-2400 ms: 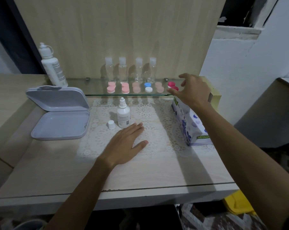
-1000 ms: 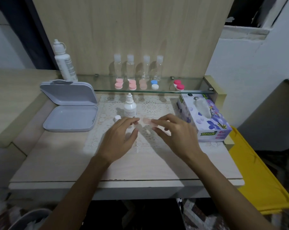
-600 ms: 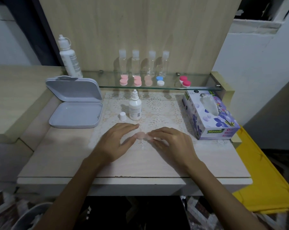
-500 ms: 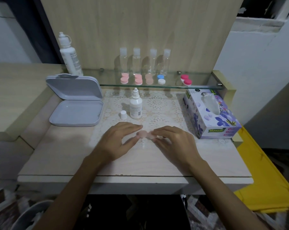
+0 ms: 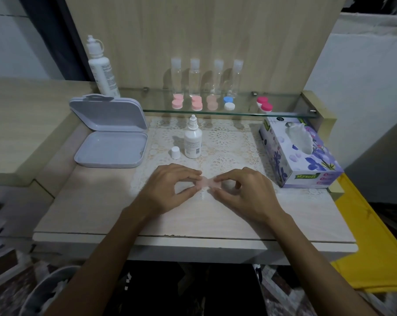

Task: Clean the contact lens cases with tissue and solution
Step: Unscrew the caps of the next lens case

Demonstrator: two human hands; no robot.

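Pale pink and half-translucent, the contact lens case (image 5: 206, 181) lay at the centre of the frame, low over the lace mat (image 5: 222, 142) on the desk (image 5: 88, 201), with its long axis running left to right across the picture. It sat directly between the two hands, each taking one end, so neither was nearer than the other. The left hand (image 5: 170, 188) pinched the left well between thumb and forefinger, the other fingers curled loosely below. The right hand (image 5: 245, 190) pinched the right well the same way, mirrored. Whether the caps had begun to turn could not be told; the fingers hid them. Judging by the grip, the next move would be unscrewing the caps. The solution bottle (image 5: 193, 140) stood uncapped just above the hands, its cap (image 5: 175, 152) beside it, and the tissue box (image 5: 300, 156) lay to the right, both within easy reach.
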